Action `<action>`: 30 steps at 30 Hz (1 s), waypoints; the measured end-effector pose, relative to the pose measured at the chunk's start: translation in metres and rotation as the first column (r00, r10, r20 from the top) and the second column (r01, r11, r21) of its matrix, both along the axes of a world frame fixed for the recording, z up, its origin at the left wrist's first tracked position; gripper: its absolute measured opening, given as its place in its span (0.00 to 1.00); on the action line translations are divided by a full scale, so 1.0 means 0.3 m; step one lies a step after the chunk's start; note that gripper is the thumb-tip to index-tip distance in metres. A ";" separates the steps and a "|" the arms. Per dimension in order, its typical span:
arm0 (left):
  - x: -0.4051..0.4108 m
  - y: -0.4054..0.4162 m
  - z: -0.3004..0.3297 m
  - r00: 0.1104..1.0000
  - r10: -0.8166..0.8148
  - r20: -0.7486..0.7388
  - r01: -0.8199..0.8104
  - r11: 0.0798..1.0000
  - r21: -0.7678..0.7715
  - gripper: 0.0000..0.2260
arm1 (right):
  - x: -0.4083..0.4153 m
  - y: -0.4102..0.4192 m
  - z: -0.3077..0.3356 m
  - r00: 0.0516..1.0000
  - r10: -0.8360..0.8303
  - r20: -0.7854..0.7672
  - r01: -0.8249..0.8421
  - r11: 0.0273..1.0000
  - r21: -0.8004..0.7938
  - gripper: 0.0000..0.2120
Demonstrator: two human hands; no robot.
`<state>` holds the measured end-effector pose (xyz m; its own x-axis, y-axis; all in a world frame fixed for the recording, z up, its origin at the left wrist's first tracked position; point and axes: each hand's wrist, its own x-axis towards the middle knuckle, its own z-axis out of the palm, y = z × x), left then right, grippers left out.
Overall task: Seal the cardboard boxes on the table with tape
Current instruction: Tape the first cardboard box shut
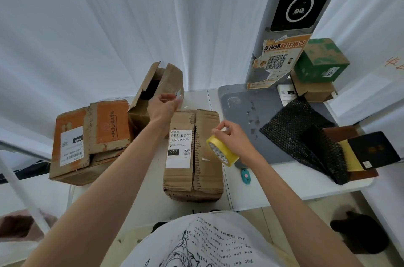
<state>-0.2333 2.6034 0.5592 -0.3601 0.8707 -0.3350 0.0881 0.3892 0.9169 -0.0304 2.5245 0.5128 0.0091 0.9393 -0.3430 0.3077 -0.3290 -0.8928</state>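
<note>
A brown cardboard box [203, 157] with a white shipping label lies in front of me on the white table [284, 183], its top flaps closed. My right hand [234, 137] grips a yellow roll of tape [222, 153] just above the box's right side. My left hand [164, 107] pinches the clear tape end [178, 95] beyond the box's far edge. An orange box [87, 139] lies to the left. An open brown box [155, 91] stands behind my left hand.
A small teal cutter [245, 176] lies right of the box. Black bubble wrap [306, 137], a dark booklet and a grey kiosk base [244, 104] fill the right side. A green box [321, 61] sits stacked on a brown one at the back right.
</note>
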 end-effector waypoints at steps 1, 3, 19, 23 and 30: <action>-0.017 0.009 0.013 1.000 -0.028 -0.008 0.028 0.999 0.022 0.09 | 0.015 -0.004 -0.012 0.997 -0.076 0.019 0.076 0.997 0.017 0.07; -0.042 0.019 0.038 0.996 -0.085 -0.023 0.086 0.995 0.060 0.11 | 0.052 -0.009 -0.040 0.969 -0.241 0.055 0.239 0.970 0.047 0.07; -0.042 -0.078 0.035 0.762 -0.555 -0.334 0.613 0.784 0.097 0.10 | 0.083 -0.157 -0.291 0.880 -0.466 -0.092 0.460 0.885 -0.079 0.11; 0.037 -0.114 0.011 0.500 -0.682 -0.534 0.792 0.610 -0.037 0.12 | 0.059 -0.099 -0.150 0.884 -0.364 -0.293 0.410 0.905 0.115 0.19; 0.139 -0.128 0.052 0.307 -0.586 -0.750 0.838 0.541 -0.079 0.29 | 0.008 -0.053 -0.024 0.903 -0.107 -0.416 0.223 0.945 0.241 0.33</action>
